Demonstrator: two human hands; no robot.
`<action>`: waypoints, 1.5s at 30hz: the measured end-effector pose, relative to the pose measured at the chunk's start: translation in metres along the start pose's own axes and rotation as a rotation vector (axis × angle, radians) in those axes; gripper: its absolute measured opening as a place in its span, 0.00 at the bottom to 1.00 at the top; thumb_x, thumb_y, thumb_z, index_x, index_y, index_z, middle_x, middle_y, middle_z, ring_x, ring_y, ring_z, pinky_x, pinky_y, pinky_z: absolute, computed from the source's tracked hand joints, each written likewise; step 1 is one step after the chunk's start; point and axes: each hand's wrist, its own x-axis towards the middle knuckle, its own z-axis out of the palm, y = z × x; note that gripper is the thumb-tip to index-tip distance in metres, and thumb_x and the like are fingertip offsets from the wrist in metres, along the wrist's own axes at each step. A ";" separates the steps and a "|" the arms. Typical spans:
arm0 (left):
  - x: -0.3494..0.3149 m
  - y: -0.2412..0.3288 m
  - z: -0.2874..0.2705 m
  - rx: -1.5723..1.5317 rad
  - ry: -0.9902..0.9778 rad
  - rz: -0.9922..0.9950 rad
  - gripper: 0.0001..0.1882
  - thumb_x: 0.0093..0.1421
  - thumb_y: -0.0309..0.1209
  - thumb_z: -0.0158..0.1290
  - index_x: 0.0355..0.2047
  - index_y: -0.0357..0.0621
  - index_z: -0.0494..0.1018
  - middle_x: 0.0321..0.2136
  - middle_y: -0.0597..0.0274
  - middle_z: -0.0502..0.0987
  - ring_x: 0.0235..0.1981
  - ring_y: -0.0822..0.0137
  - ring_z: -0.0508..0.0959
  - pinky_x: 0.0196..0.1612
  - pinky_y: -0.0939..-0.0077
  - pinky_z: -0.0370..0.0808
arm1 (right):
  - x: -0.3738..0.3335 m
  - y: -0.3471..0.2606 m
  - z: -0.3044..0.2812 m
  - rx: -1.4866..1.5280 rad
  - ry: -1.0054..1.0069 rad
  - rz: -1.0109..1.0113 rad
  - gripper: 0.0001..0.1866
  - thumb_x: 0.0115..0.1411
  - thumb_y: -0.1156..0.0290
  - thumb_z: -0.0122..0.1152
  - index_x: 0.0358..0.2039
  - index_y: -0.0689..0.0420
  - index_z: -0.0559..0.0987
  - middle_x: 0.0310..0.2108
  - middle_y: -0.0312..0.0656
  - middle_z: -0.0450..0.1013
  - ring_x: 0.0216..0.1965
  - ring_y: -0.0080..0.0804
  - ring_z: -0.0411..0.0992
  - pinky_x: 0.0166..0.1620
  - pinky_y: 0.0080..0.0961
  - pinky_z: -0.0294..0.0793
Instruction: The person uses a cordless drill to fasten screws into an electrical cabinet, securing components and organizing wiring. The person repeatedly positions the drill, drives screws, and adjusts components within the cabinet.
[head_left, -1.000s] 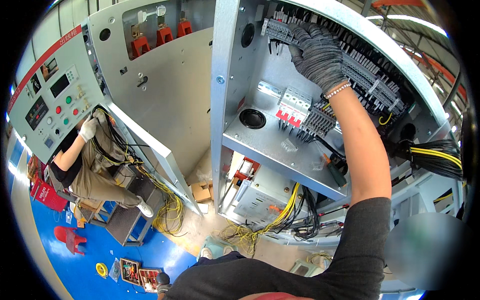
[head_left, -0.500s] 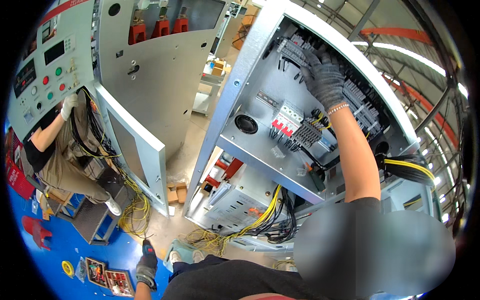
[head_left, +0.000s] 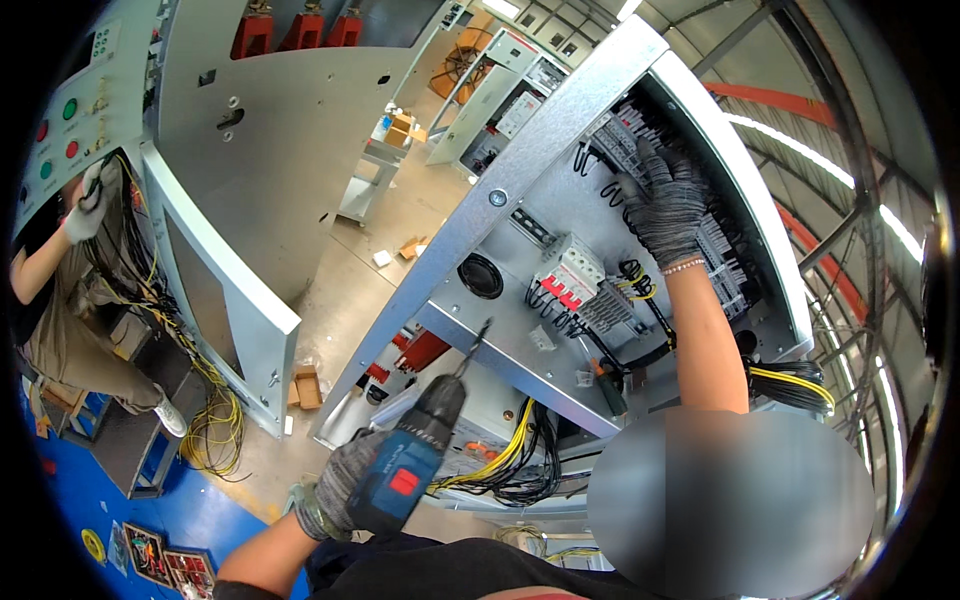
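Observation:
My left hand (head_left: 345, 487), in a grey knit glove, is closed round a blue and black power drill (head_left: 412, 455). The drill's long bit (head_left: 480, 335) points up toward the metal edge of the open control cabinet (head_left: 520, 195). Inside that cabinet my right hand (head_left: 668, 212), gloved alike, reaches with its fingers spread over the rows of terminal blocks (head_left: 722, 255). Its fingertips lie on or close to them; actual contact I cannot tell. Below it sit a white circuit breaker (head_left: 572, 272) with red levers and a tool with a dark handle (head_left: 608, 388).
Yellow and black cables (head_left: 515, 460) hang in bundles under the cabinet. At left a co-worker's white-gloved hand (head_left: 85, 215) works among wires beside an open door panel (head_left: 225, 280). Parts boxes (head_left: 190, 570) lie on the blue floor. A small carton (head_left: 305, 387) stands between the cabinets.
My left hand has lifted the drill from low at the left up in front of the cabinet. My right hand stays at the terminal blocks. The view has shifted.

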 end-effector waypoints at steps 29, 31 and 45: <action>0.229 0.134 0.013 -0.711 0.033 0.263 0.22 0.65 0.44 0.47 0.53 0.45 0.64 0.46 0.56 0.72 0.48 0.61 0.74 0.55 0.65 0.71 | 0.006 -0.001 -0.001 0.143 0.066 -0.038 0.28 0.47 0.58 0.68 0.50 0.47 0.76 0.40 0.44 0.71 0.44 0.44 0.69 0.49 0.46 0.65; 0.227 0.143 0.003 -0.492 0.081 0.274 0.21 0.64 0.40 0.48 0.54 0.46 0.62 0.48 0.57 0.71 0.49 0.62 0.73 0.56 0.66 0.70 | 0.006 -0.005 -0.003 0.159 0.063 -0.013 0.28 0.47 0.59 0.69 0.51 0.48 0.76 0.39 0.44 0.72 0.43 0.44 0.70 0.48 0.44 0.67; 0.212 0.179 -0.037 0.326 0.153 0.376 0.35 0.51 0.34 0.62 0.57 0.44 0.60 0.51 0.53 0.70 0.53 0.59 0.71 0.60 0.67 0.65 | 0.010 -0.005 -0.010 0.205 0.043 -0.020 0.28 0.47 0.64 0.68 0.51 0.52 0.75 0.43 0.49 0.73 0.43 0.48 0.72 0.46 0.44 0.71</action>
